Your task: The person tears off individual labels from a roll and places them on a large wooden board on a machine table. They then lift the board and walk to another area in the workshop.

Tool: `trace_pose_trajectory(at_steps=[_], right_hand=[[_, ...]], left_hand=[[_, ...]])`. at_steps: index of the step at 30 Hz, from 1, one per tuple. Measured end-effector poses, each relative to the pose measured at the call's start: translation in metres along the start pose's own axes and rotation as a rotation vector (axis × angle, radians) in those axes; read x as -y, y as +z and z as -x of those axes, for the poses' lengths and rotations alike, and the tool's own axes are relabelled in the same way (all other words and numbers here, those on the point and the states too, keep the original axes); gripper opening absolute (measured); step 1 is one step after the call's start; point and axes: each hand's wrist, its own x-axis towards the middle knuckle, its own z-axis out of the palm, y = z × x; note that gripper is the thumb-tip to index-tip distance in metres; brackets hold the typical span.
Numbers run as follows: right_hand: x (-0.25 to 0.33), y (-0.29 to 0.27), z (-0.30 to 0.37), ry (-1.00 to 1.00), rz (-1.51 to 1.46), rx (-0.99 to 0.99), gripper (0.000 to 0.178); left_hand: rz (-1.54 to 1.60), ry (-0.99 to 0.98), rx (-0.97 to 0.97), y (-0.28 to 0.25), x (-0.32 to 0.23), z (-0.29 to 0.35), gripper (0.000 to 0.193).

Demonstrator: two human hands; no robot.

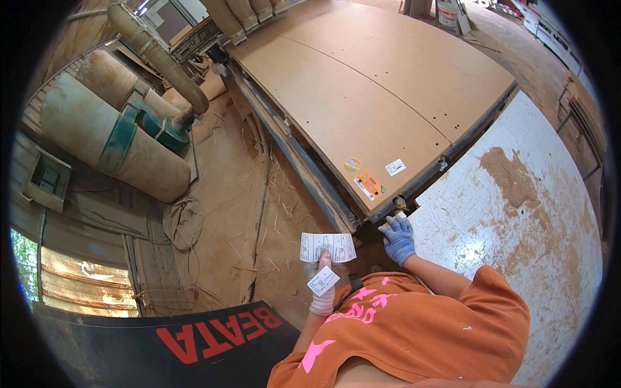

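Observation:
My left hand [325, 258], in a pale glove with its thumb bare, grips a strip of white printed labels [308, 247] between thumb and fingers. One more white label [323, 280] lies over the back of that hand at the wrist. My right hand [399, 240], in a blue-grey glove, rests at the near corner of the machine bed with its fingers stretched forward and slightly apart. Just beyond its fingertips is a small yellowish fitting [400, 203]. A large tan board [362, 97] lies on the bed, bearing an orange sticker [369, 185] and a white label [395, 167] near its close corner.
To the right stands a white-topped table [453, 220] with a sawdust patch [508, 174]. Dust-collector bags [84, 126] and a thick hose [158, 58] are at the left. Wood scraps litter the dusty floor [284, 226]. A black panel [129, 355] with red lettering sits lower left.

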Motion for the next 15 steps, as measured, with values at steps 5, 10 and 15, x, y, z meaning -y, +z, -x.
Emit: trace_pose_trajectory(at_steps=[5,10,15], right_hand=[[-0.0005,0.0014,0.0004,0.0,-0.001,0.0,0.035],[-0.0009,0.0017,0.0004,0.003,0.004,0.016,0.035],[-0.0004,0.0007,0.0003,-0.001,-0.012,0.006,0.035]], left_hand=[[0.043,0.012,0.005,-0.0013,0.002,-0.0009,0.025],[0.017,0.015,0.01,-0.0032,0.0043,-0.0019,0.026],[0.042,0.001,0.008,-0.0038,0.0055,-0.0037,0.027]])
